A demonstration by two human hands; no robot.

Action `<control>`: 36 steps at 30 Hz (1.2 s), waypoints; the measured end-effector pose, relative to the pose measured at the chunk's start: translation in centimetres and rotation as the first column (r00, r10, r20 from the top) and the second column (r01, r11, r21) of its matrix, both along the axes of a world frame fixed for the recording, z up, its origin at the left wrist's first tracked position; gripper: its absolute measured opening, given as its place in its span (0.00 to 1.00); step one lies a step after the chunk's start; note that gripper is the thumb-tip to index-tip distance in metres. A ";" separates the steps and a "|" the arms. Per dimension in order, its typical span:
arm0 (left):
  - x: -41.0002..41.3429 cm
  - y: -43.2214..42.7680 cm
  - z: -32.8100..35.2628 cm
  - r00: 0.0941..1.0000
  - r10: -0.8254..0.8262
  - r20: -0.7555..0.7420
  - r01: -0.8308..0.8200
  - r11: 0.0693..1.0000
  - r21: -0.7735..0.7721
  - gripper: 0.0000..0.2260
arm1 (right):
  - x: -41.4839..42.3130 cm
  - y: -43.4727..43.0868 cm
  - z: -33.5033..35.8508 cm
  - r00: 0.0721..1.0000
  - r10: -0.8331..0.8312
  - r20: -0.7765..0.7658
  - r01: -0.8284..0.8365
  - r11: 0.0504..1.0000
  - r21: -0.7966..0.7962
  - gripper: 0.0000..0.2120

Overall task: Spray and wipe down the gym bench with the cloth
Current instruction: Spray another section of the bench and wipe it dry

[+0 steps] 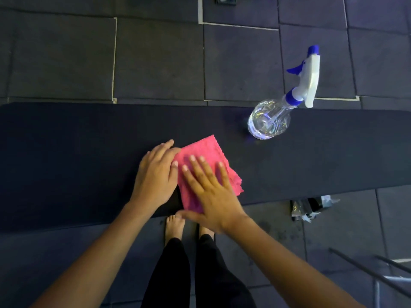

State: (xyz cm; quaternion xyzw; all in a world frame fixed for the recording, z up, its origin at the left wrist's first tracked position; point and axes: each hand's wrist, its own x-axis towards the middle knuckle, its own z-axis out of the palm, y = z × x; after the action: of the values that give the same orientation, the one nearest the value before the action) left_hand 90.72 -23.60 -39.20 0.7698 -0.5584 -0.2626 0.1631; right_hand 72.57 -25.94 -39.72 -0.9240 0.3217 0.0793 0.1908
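**Both hands flat on the pink cloth, spray bottle standing by**

Nearest the camera are two bare feet (pixel 175 226) on the dark tiled floor (pixel 155 61), with black trouser legs (pixel 178 274) above them and both bare forearms reaching forward. The right hand (pixel 213 192) lies palm-down on the pink cloth (pixel 206 152), its fingers (pixel 195 165) spread open and flat, gripping nothing; its thumb sits at the near edge of the bench (pixel 66 152). The left hand (pixel 155 174) rests just beside it on the left, fingers extended and open, their tips touching the cloth's left edge. The folded cloth lies on the dark bench pad, near its front edge and about mid-length. Farther back and to the right, well apart from the cloth, a clear spray bottle (pixel 269 121) with a white and blue trigger head (pixel 310 78) stands upright on the bench near its far edge. Beyond it lies more floor, with pale lines between the tiles
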 end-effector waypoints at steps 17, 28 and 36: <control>-0.9 -0.5 0.4 0.997 -0.045 -0.057 0.043 0.998 -0.036 0.16 | -2.5 1.4 -0.5 0.906 -0.316 0.280 0.148 0.860 0.489 0.24; -4.4 -2.8 0.9 0.978 -0.142 -0.152 0.135 0.989 -0.056 0.16 | -9.6 -4.9 7.8 0.115 -0.930 0.348 0.613 0.343 0.712 0.10; -7.1 -4.2 0.3 0.967 -0.201 -0.160 0.194 0.979 -0.058 0.16 | -7.3 0.2 -0.4 0.780 -0.617 0.105 0.571 0.771 0.282 0.30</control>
State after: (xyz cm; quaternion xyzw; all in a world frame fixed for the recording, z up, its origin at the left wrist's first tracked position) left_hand 83.57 -27.76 -38.91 0.6825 -0.6222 -0.3285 0.1978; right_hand 65.27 -25.75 -40.16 -0.7481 0.5665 -0.0372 0.3436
